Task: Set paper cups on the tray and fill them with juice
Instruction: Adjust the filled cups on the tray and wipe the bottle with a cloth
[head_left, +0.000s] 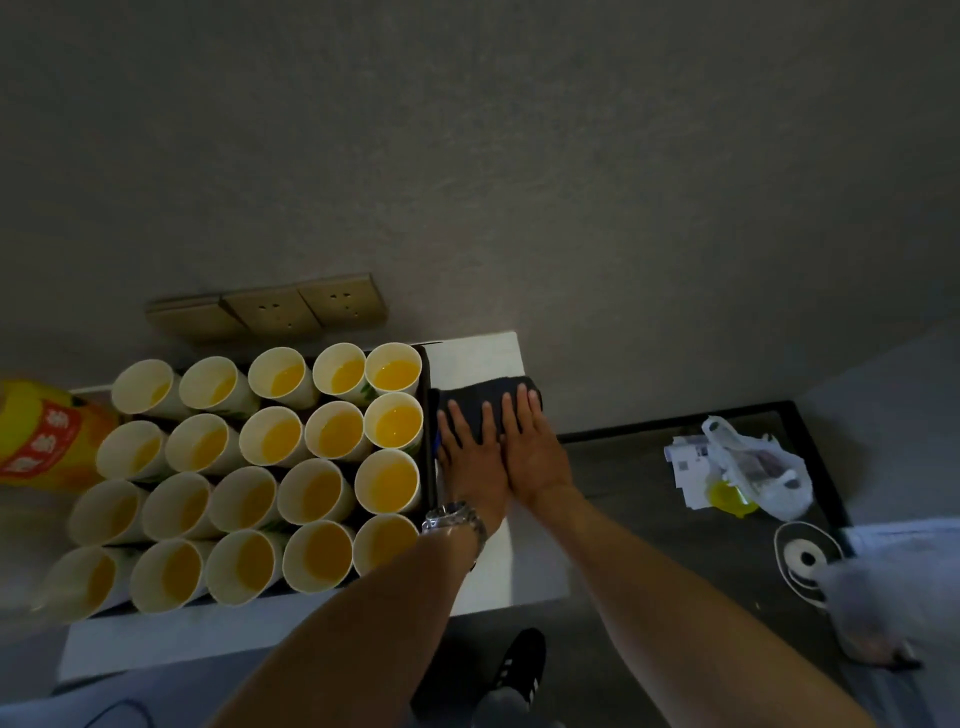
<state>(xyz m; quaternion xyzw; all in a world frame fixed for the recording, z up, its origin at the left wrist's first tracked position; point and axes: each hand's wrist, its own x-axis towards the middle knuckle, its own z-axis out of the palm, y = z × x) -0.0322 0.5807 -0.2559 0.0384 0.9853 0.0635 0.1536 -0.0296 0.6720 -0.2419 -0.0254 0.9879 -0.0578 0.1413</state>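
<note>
Twenty paper cups (387, 425) stand filled on the tray (430, 415); I have both palms flat on a dark folded cloth (480, 397) at its 3 o'clock edge.

I judge this a wipe-down: left hand (470, 447) and right hand (530, 447), fingers spread, should press evenly, sliding away from the tray to avoid jostling. The juice bottle (39, 436) at 9 o'clock shows red-banded characters, too blurred to read.

Paper cups (311, 462) stand rim to rim across the tray (429, 415), leaving no gap between them. Bare white desk (478, 358) lies beyond the dark cloth (483, 400), against the wall; a juice bottle (41, 436) blocks the left.
</note>
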